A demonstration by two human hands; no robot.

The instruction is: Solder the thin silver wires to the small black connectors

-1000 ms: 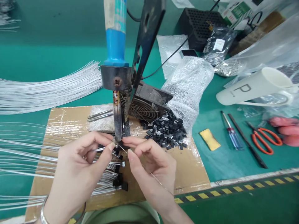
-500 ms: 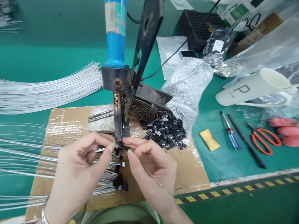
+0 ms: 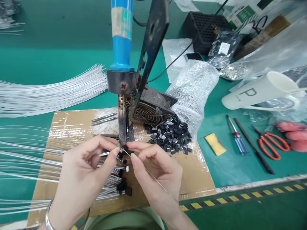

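A blue-handled soldering iron (image 3: 122,52) is clamped tip down in a black metal bracket (image 3: 153,38). At its tip, my left hand (image 3: 88,175) pinches what looks like a thin white wire between thumb and forefinger; the wire's end is mostly hidden by the fingertips. From the other side, my right hand (image 3: 158,172) is closed on a thin strand of solder wire (image 3: 155,179), whose front end reaches the iron's tip. Below the tip lie white wires with black connectors (image 3: 122,184) on their ends, partly covered by my left hand.
A pile of loose black connectors (image 3: 171,134) lies on the cardboard (image 3: 192,179) beside a small fan (image 3: 153,110). White wires (image 3: 48,95) are bundled at left. To the right are a yellow sponge (image 3: 215,144), a screwdriver (image 3: 238,137), orange-handled pliers (image 3: 273,145) and a white mug (image 3: 254,92).
The whole view has shifted very slightly. Both hands stay at the iron's tip with the same pinch, and nothing else has visibly moved.
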